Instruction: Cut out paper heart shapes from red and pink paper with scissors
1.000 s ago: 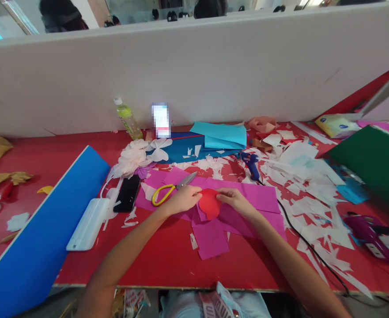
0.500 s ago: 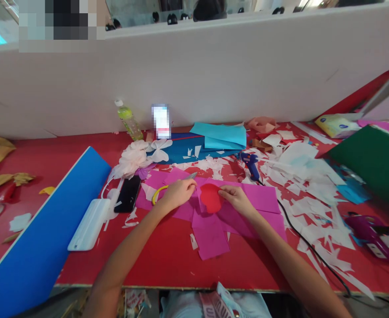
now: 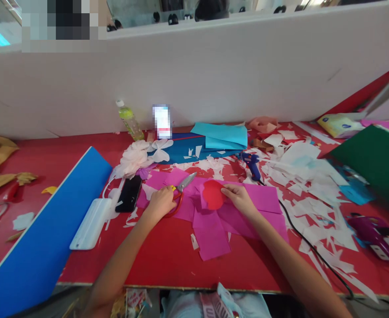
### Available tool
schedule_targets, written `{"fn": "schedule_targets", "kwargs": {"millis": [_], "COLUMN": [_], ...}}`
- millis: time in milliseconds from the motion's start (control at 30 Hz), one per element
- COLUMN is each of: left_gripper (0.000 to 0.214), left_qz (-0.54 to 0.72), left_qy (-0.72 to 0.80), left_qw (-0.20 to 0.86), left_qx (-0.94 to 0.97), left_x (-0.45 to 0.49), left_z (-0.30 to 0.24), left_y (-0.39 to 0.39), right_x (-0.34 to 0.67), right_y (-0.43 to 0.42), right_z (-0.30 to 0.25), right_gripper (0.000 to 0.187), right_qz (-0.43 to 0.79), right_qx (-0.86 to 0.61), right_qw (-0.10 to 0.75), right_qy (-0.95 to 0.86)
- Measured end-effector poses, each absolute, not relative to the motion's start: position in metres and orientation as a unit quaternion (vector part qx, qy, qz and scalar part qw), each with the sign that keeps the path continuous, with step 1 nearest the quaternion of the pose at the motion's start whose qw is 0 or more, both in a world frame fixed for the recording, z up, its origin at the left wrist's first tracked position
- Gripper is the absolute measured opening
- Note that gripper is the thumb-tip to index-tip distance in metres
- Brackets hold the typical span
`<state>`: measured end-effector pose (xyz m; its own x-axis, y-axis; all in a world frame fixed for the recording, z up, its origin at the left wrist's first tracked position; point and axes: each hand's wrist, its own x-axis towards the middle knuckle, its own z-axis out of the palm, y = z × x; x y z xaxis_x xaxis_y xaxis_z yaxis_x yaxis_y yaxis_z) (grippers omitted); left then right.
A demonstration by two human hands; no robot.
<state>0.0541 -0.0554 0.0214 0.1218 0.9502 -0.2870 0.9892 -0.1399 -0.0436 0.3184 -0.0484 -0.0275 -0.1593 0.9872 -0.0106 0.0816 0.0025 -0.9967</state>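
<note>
My right hand [image 3: 237, 196] pinches the right edge of a round red piece of paper [image 3: 213, 195], held above magenta sheets. My left hand [image 3: 162, 201] is closed over the handles of a pair of scissors [image 3: 183, 184], which lie on the magenta paper [image 3: 210, 236] with blades pointing up and to the right. One handle loop is red; the yellow one is mostly hidden beneath my fingers. To the left of that hand lies a black phone [image 3: 128, 194]. Pale paper flowers [image 3: 133, 157] rest just beyond the phone.
A blue glue gun [image 3: 251, 165] with a black cord stands right of centre, by white paper scraps [image 3: 326, 221]. Folded light-blue paper [image 3: 225, 136], a bottle [image 3: 130, 120] and a lit phone [image 3: 162, 121] are at the back. A blue board [image 3: 48, 221] leans left; a purple glue gun [image 3: 376, 238] lies right.
My left hand has moved left and down, off the red paper's side and onto the scissors' handles, uncovering the blades. The red paper has shifted slightly up and right in my right hand.
</note>
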Motion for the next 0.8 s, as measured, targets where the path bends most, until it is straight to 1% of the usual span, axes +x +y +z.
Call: {"fn": "schedule_targets", "kwargs": {"millis": [67, 200, 267, 367, 467, 533, 800], "left_gripper": [0.033, 0.043, 0.038, 0.027, 0.032, 0.035, 0.031], "left_qz": [-0.123, -0.106, -0.094, -0.062, -0.034, -0.040, -0.108], "left_qy": [0.657, 0.672, 0.660, 0.620, 0.589, 0.576, 0.537], "left_qw": [0.076, 0.062, 0.063, 0.092, 0.124, 0.121, 0.073], "left_qx": [0.740, 0.730, 0.743, 0.777, 0.798, 0.807, 0.833], "left_x": [0.053, 0.048, 0.046, 0.046, 0.054, 0.062, 0.080], "left_z": [0.022, 0.028, 0.031, 0.036, 0.041, 0.044, 0.049], "left_y": [-0.052, -0.052, -0.055, -0.064, -0.073, -0.077, -0.082], "right_x": [0.319, 0.320, 0.321, 0.321, 0.321, 0.321, 0.321], "right_y": [-0.047, -0.046, -0.047, -0.049, -0.050, -0.051, -0.052], "right_z": [-0.027, -0.030, -0.032, -0.034, -0.035, -0.034, -0.030], "right_gripper": [0.029, 0.031, 0.029, 0.026, 0.023, 0.022, 0.020], "right_qz": [0.503, 0.484, 0.487, 0.481, 0.461, 0.454, 0.449], "right_qx": [-0.481, -0.499, -0.504, -0.509, -0.518, -0.519, -0.522], "right_qw": [0.450, 0.472, 0.478, 0.488, 0.504, 0.513, 0.538], "right_qy": [-0.560, -0.541, -0.530, -0.521, -0.515, -0.511, -0.486]}}
